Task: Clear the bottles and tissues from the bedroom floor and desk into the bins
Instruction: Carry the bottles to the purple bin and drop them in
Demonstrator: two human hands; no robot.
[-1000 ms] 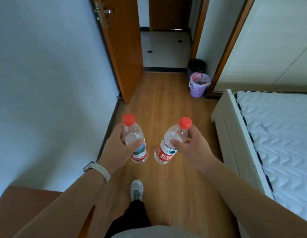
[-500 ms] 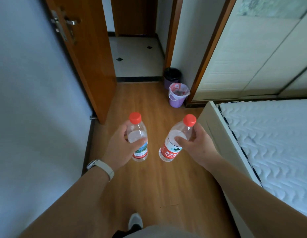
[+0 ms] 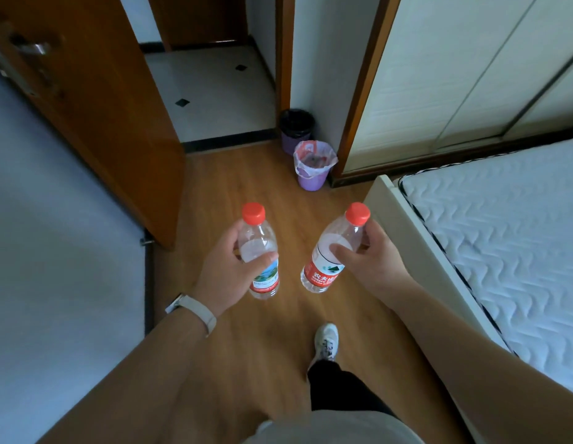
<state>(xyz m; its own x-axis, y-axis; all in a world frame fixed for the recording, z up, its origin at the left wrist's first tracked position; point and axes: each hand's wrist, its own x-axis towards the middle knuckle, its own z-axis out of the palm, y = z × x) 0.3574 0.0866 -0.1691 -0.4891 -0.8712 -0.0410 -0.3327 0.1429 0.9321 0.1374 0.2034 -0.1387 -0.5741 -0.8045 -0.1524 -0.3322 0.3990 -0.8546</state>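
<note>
**Two bottles in hand, bins ahead by the doorway**

You have one bottle per hand, both lifted clear of the wooden floor. Your left hand is wrapped round the upper body of the left bottle, thumb across the front, bottle near upright. Your right hand is closed round the shoulder of the right bottle, which tilts with its red cap up and to the right. The bottles are apart, not touching.

Handling, as a judgement: clear thin plastic, caps on, both apparently empty or nearly so. Expect them light, a bit springy under a squeeze, smooth where there is no label. The present holds high on the body look sound; no need to regrip.

The bins sit ahead against the wall beside the door frame: the purple bin with a pale liner is nearer, the dark bin just behind it, touching or nearly so. Which bin takes bottles cannot be told from here.

Room to move: open floor runs straight to the bins. The open door narrows the left side; the bed frame corner juts in on the right, near the purple bin. Keep your right arm clear of that corner.
</note>
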